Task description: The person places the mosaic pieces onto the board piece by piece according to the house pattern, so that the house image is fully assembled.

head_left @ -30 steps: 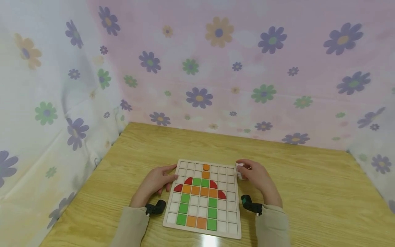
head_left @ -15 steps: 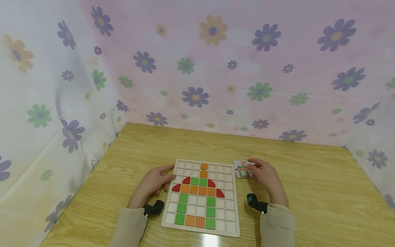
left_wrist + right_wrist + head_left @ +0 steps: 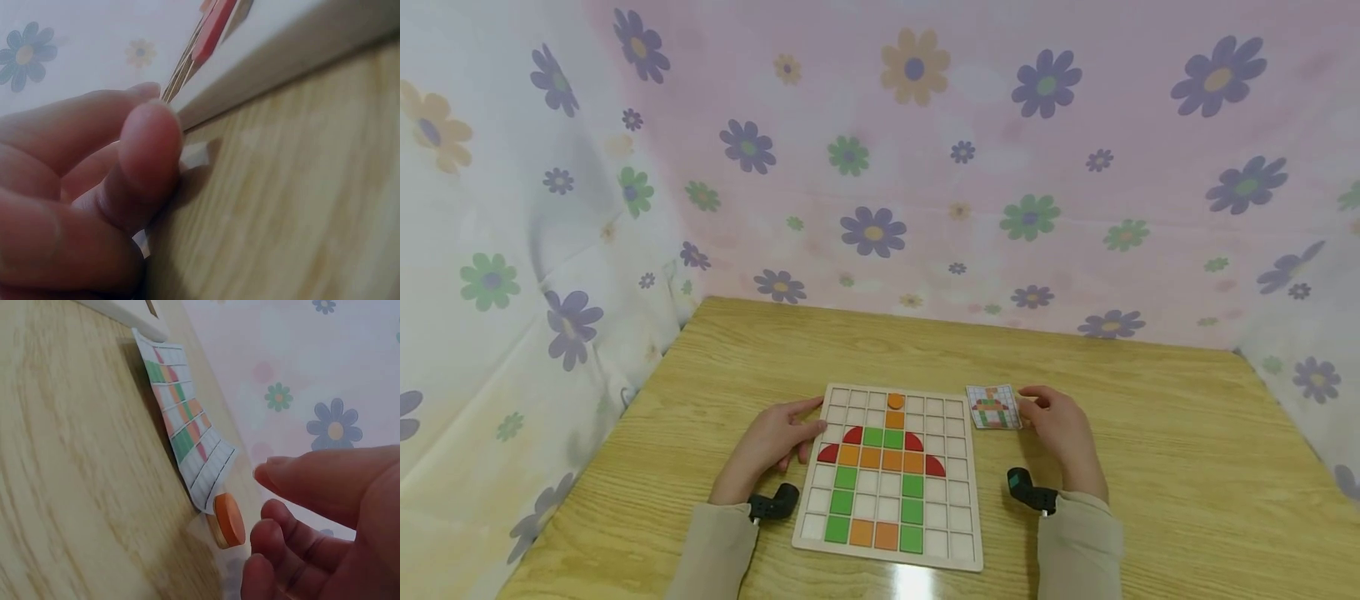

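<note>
A wooden grid board [image 3: 958, 492] holds green, orange and red pieces in a figure, with an orange disc [image 3: 896, 401] in its top row. My left hand [image 3: 771, 437] lies against the board's left side, thumb and forefinger touching the edge. To the right of the board lies a small pattern card [image 3: 994, 407], slightly bent in the right wrist view, printed with a similar figure. My right hand [image 3: 1063, 429] is beside the card's right edge, fingers loosely bent and holding nothing. Close to its fingertips, a loose orange disc [image 3: 230, 520] lies on the table; the head view hides it.
The wooden table [image 3: 1172, 450] reaches back to a flowered cloth wall [image 3: 940, 183], with more cloth at both sides. Black wrist cameras, one on the left wrist [image 3: 775, 503] and one on the right wrist [image 3: 1032, 492], stick out near the board's sides.
My right hand has drawn off the card to the right, uncovering its printed pattern. The left hand has stayed at the board's edge. The view has shifted slightly.
</note>
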A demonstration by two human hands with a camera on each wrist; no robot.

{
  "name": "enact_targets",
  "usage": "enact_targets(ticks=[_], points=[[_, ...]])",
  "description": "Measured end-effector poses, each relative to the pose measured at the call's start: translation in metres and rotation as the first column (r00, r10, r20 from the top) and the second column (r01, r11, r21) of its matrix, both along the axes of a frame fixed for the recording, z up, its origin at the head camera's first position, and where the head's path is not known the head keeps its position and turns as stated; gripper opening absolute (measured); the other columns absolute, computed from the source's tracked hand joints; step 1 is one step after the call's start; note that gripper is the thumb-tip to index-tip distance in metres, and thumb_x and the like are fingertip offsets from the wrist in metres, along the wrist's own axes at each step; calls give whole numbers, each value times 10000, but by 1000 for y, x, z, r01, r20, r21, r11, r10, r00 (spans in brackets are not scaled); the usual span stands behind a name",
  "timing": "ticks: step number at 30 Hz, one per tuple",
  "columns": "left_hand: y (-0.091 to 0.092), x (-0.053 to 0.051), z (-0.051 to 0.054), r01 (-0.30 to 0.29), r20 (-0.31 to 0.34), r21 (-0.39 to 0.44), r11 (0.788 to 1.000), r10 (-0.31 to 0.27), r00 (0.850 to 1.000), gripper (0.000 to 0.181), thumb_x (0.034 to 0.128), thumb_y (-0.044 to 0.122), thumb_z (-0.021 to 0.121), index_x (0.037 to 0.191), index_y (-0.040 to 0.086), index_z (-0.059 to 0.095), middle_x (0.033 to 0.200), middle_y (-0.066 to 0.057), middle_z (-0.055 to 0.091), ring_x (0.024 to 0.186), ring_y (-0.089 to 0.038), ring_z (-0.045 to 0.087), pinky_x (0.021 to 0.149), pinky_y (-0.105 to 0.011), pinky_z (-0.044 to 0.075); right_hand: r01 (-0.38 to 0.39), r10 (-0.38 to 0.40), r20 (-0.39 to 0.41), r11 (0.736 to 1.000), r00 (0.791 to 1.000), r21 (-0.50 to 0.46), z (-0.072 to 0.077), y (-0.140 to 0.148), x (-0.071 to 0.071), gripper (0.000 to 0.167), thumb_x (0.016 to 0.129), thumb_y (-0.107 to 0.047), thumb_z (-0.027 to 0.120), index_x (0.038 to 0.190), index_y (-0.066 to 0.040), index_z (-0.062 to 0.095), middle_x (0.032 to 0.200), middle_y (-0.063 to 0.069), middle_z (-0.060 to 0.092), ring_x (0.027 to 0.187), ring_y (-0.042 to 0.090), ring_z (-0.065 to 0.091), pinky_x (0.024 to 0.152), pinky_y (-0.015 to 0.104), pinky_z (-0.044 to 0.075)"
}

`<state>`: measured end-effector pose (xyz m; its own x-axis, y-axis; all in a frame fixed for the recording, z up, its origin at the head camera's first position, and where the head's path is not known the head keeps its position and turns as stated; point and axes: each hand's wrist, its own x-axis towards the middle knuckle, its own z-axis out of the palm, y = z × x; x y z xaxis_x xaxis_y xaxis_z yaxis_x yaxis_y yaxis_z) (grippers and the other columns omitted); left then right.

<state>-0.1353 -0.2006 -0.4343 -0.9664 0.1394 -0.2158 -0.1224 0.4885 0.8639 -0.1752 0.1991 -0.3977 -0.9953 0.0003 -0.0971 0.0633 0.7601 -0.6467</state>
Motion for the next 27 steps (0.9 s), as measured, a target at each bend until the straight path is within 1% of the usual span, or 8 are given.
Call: enact_targets(ticks=[3,6,10,13,21,27], points=[[0,0,1,-2,4,1,1000,2,1000,520,823,404,613,1305,279,460,520,-92,563,293,-139,342,302,-307,355,9,-10,14,1000,1000,26,-1,2,0,385,910,-248,474,1203,-5,530,968,154,550,754,234,502,625,321,391],[0,0,1,-3,6,7,1000,3,1000,524,823,406,613,1307,281,456,522,-93,562,294,-140,339,304,-314,359,3,-4,16,999,1000,43,-4,4,0,384,895,-220,492,1188,25,532,989,191,558,793,266,513,658,360,411],[0,0,0,-5,12,21,1000,5,1000,524,820,414,613,1305,295,454,529,-101,563,295,-141,336,306,-317,360,-10,11,-7,998,1000,68,-7,6,2,356,867,-167,537,1156,41,548,1022,238,556,853,309,523,712,422,424],[-1,0,0,-8,15,26,1000,8,1000,522,817,416,616,1301,305,456,530,-104,563,297,-141,334,304,-314,354,-11,12,-20,997,1000,72,-8,6,2,336,854,-145,563,1135,39,561,1028,248,553,869,323,519,727,441,419],[0,0,-1,-30,37,23,999,29,999,505,813,426,616,1285,328,466,531,-113,559,298,-144,344,295,-283,345,16,-16,-16,1000,1000,20,-10,8,2,319,849,-157,576,1114,16,535,1031,218,537,873,310,497,744,439,398],[1,1,1,-34,34,16,999,34,999,499,813,429,616,1279,326,474,526,-107,556,298,-144,350,290,-267,340,35,-35,14,999,999,-20,-12,12,1,338,873,-203,553,1155,-22,511,1077,209,515,916,316,487,766,442,391]])
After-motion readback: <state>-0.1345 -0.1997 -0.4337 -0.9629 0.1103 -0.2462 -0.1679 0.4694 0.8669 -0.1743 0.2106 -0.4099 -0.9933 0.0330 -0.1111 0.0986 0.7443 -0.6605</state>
